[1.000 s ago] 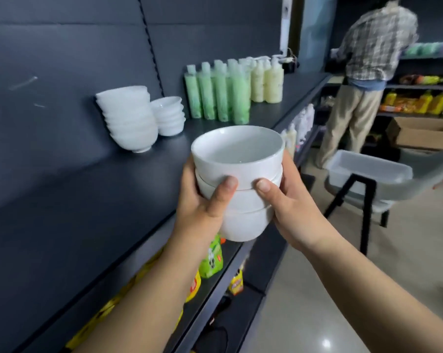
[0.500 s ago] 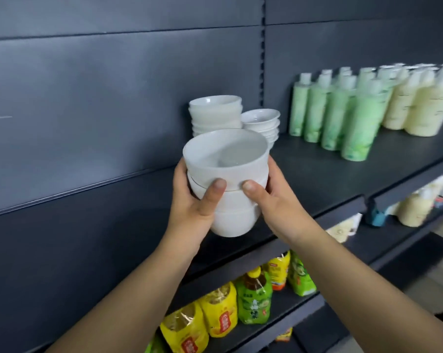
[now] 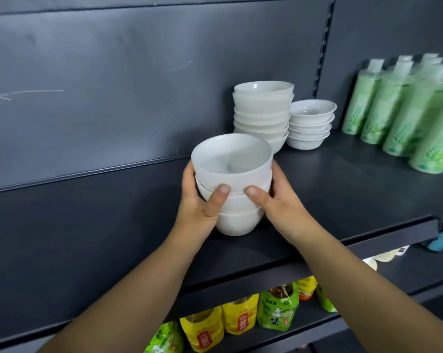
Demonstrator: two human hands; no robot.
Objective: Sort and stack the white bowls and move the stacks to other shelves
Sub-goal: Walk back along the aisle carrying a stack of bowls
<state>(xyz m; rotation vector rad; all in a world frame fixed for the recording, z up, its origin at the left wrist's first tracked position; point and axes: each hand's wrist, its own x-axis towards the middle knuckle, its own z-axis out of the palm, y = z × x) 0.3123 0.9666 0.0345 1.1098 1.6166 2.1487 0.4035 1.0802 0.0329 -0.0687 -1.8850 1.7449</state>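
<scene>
Seating a 3-bowl stack (image 3: 232, 175) on the shelf (image 3: 355, 189): it is clasped between left hand (image 3: 200, 207) and right hand (image 3: 281, 202), fingers curled round. It should be lowered level, then released.

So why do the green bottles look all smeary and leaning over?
In the head view, the bottles sit at the right edge, where the wide lens bends things and blur smears them; the held bowls in the middle look sharp, under soft light with no harsh glare.
</scene>
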